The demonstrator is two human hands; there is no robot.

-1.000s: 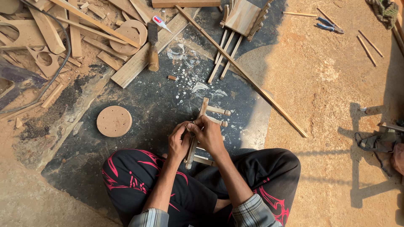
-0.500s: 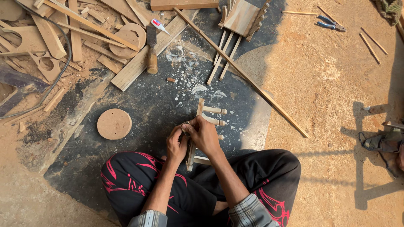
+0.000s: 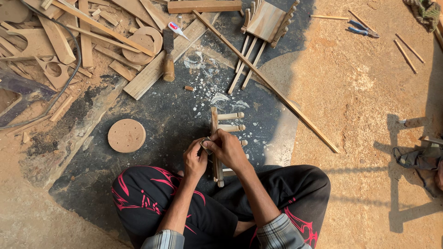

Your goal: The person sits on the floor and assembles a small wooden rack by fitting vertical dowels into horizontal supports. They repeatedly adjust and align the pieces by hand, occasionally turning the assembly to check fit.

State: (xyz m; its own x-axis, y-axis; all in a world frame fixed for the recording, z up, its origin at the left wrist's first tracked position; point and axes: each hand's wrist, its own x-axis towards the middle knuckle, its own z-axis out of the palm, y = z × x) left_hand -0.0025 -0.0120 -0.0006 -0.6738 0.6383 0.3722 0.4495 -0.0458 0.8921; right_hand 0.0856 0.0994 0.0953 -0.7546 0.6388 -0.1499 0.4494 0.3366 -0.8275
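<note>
I sit cross-legged on a dark mat [image 3: 157,120]. Both hands meet over a small wooden frame [image 3: 215,121], an upright stick with short dowels [image 3: 230,116] sticking out to its right. My left hand [image 3: 195,159] pinches a small piece against the stick. My right hand [image 3: 227,148] closes over the stick's middle and the same small piece. What exactly sits between the fingers is hidden.
A round wooden disc [image 3: 126,135] lies left of my knees. A chisel [image 3: 168,57], a glue tube [image 3: 176,30] and scrap planks [image 3: 60,37] lie at the back left. A long thin stick [image 3: 267,83] runs diagonally right. Blue pliers [image 3: 362,27] lie far right.
My hands have stayed on the wooden frame, shifting only slightly along the stick. The view has drifted a little.
</note>
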